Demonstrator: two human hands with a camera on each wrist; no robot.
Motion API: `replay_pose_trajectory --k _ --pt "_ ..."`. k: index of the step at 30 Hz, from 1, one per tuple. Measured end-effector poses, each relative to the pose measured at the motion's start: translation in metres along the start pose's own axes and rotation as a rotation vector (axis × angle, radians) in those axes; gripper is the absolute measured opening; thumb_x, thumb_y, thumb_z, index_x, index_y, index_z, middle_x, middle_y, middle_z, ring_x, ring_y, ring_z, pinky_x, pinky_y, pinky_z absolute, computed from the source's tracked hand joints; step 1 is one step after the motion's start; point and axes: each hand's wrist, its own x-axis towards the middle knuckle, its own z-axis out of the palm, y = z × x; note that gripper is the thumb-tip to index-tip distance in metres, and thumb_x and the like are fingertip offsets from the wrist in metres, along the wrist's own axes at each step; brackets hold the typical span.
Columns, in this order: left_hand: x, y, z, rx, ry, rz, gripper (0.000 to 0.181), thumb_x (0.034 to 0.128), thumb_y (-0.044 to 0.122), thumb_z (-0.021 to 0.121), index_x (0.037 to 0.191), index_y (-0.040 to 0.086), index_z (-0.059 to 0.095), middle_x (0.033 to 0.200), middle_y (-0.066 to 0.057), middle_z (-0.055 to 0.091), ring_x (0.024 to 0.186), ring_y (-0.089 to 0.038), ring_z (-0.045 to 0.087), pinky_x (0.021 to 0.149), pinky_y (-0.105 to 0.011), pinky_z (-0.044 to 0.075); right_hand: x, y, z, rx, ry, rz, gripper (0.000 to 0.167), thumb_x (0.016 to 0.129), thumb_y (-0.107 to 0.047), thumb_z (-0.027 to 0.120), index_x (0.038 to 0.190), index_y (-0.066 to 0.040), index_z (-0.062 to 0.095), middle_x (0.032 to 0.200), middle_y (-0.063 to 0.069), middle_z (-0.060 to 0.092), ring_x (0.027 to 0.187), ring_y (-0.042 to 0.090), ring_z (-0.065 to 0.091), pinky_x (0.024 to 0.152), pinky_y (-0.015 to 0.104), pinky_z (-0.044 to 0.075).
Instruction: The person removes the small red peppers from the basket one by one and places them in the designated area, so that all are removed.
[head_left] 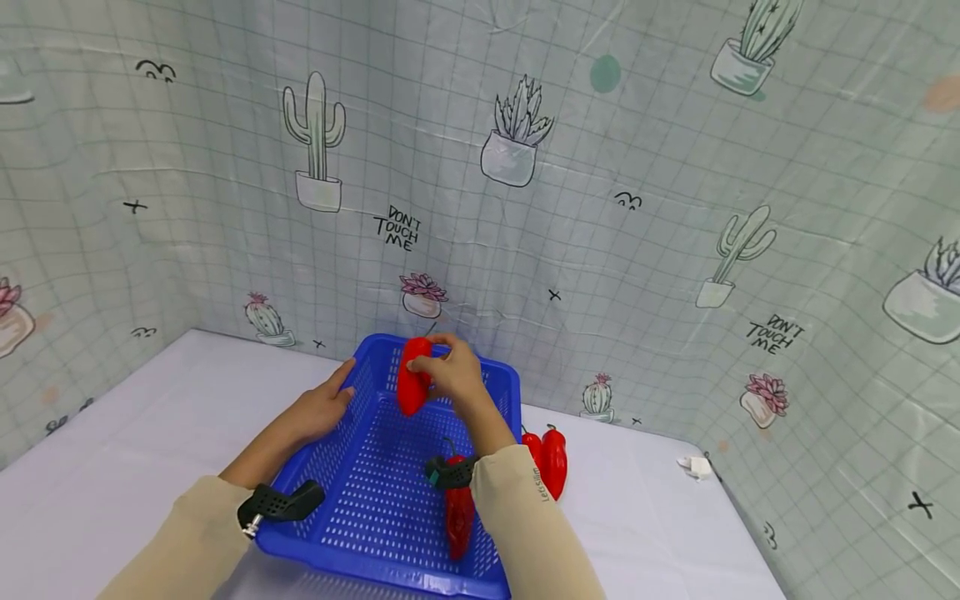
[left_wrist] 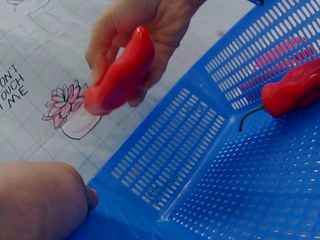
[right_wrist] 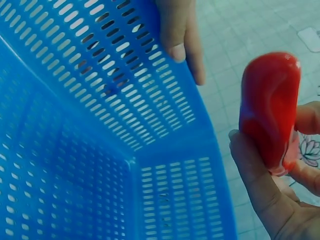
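Observation:
Between its thumb and fingers, my right hand point(head_left: 454, 372) holds a red pepper point(head_left: 413, 379) above the far end of a blue plastic basket point(head_left: 400, 575). My left hand point(head_left: 321, 408) grips the basket's left rim, its thumb over the inner side, as the right wrist view shows. Inside the basket, toward its right side, lies another red pepper point(head_left: 459, 521) with a curved green stem, partly covered by the right wrist strap in the head view. The left wrist view shows this pepper point(left_wrist: 290, 92) near the perforated wall and the held pepper point(left_wrist: 122, 75) beyond the rim.
Outside the basket's right wall, red peppers point(head_left: 554, 460) lie on the white table point(head_left: 645, 517), partly hidden by the right sleeve. A small white object point(head_left: 696, 467) is near the table's right edge. A cactus-print curtain point(head_left: 465, 208) hangs behind.

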Motion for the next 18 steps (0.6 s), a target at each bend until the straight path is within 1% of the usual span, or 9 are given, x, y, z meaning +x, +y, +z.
replay_pose_trajectory --k 3,7,12,18 --pt "0.000 0.002 0.000 0.002 0.001 0.000 0.057 0.1050 0.014 0.032 0.154 -0.006 0.010 0.146 -0.040 0.031 0.131 -0.059 0.036 0.106 -0.066 0.031 -0.002 -0.005 -0.007 -0.003 -0.007 -0.008 0.051 0.083 -0.010 0.073 0.131 -0.005 0.055 0.114 0.023 0.063 0.091 0.033 0.069 0.064 0.045 0.060" --pt "-0.001 0.004 -0.001 -0.001 -0.002 -0.003 0.057 0.1048 0.013 0.032 0.154 -0.006 0.010 0.146 -0.041 0.031 0.131 -0.059 0.036 0.106 -0.066 0.032 -0.004 -0.012 -0.016 -0.015 -0.007 -0.028 0.051 0.084 -0.010 0.071 0.132 -0.005 0.055 0.109 0.022 0.062 0.085 0.030 0.068 0.064 0.044 0.060" --pt "-0.002 0.003 -0.001 -0.002 -0.006 -0.006 0.057 0.1048 0.013 0.031 0.154 -0.007 0.009 0.146 -0.041 0.030 0.131 -0.059 0.035 0.106 -0.066 0.031 -0.008 -0.020 -0.027 -0.039 0.004 -0.067 0.049 0.083 -0.010 0.071 0.129 -0.006 0.057 0.099 0.019 0.063 0.076 0.025 0.065 0.061 0.042 0.060" --pt "-0.002 0.003 0.000 -0.014 -0.006 -0.002 0.057 0.1048 0.012 0.031 0.154 -0.007 0.009 0.147 -0.041 0.029 0.132 -0.059 0.034 0.106 -0.066 0.030 -0.013 -0.028 -0.044 -0.069 0.026 -0.115 0.046 0.083 -0.009 0.069 0.128 -0.006 0.058 0.091 0.016 0.062 0.071 0.022 0.064 0.057 0.038 0.059"
